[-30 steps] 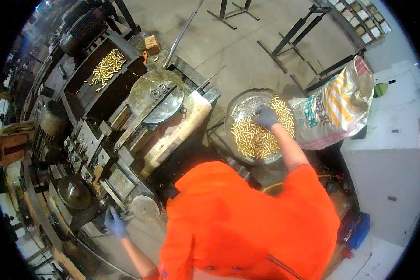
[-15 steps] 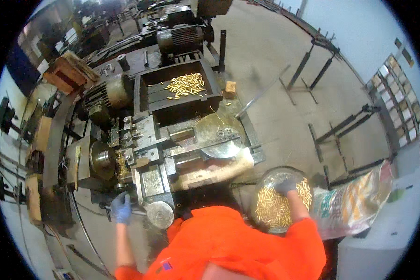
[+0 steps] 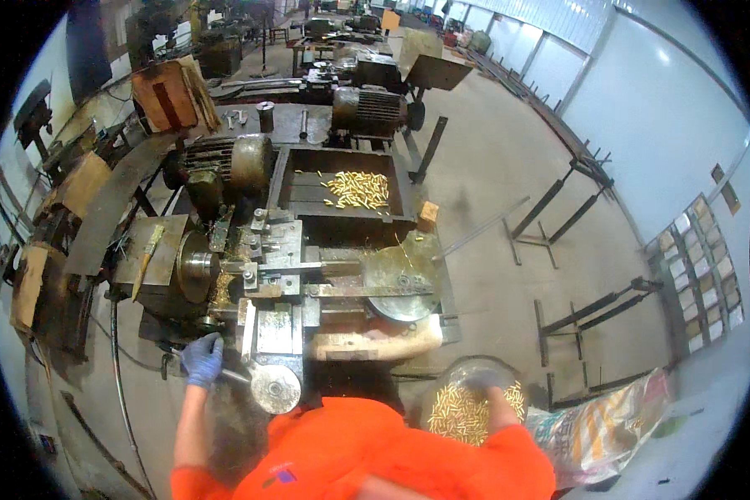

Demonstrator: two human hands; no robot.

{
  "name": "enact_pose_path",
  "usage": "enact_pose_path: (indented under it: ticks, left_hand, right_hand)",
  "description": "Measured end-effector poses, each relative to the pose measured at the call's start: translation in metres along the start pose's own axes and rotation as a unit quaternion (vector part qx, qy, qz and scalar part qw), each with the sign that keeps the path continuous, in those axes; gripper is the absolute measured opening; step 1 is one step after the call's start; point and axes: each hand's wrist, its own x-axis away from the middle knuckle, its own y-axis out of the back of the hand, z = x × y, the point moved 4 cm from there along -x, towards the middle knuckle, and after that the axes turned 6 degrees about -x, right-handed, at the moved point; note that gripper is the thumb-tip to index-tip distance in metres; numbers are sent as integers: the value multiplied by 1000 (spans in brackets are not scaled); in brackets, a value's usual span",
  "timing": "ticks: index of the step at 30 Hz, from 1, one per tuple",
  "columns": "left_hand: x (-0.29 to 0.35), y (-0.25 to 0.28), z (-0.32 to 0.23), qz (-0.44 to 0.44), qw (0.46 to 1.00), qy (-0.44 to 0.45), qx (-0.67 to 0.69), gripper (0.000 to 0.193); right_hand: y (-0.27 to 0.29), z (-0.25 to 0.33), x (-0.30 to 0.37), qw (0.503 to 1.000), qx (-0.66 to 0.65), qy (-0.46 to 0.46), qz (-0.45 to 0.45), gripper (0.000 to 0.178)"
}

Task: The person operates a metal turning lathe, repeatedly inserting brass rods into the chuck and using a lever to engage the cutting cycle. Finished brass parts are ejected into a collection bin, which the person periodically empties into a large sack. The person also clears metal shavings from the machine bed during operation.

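1. A left hand (image 3: 202, 358), fingers partly curled, sits at the machine's (image 3: 279, 327) front left corner; any grip cannot be told.
2. The right hand (image 3: 482, 380) dips among brass pieces (image 3: 461, 414) by the basin's (image 3: 452, 372) far edge, fingers too blurred to read.
3. Similar pieces (image 3: 360, 190) lie toward the tray's (image 3: 304, 197) right edge.

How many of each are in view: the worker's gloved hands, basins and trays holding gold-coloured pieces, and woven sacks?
Gloved hands: 2 (left hand, right hand)
Round basin: 1
Dark tray: 1
Woven sack: 1
Total: 5
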Motion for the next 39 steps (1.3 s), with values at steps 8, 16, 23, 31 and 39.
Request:
enact_pose_path:
  ticks: [8,16,23,31,39]
  left_hand:
    - [2,-1,11,-19,1000,19,12,25]
    - [-1,-11,16,-9,997,-3,75,25]
    - [1,68,-75,-25,980,-85,178,23]
    - [-1,27,-220,222,917,-228,240,34]
    - [12,8,-197,291,837,-123,448,31]
  right_hand:
    - [-2,19,0,997,-59,-29,33,67]
    - [-14,-14,-24,988,-16,17,-152,60]
    - [105,122,134,822,-394,216,-349,27]
    - [190,364,321,620,-331,681,-205,36]
    - [188,403,345,627,-267,713,-163,33]
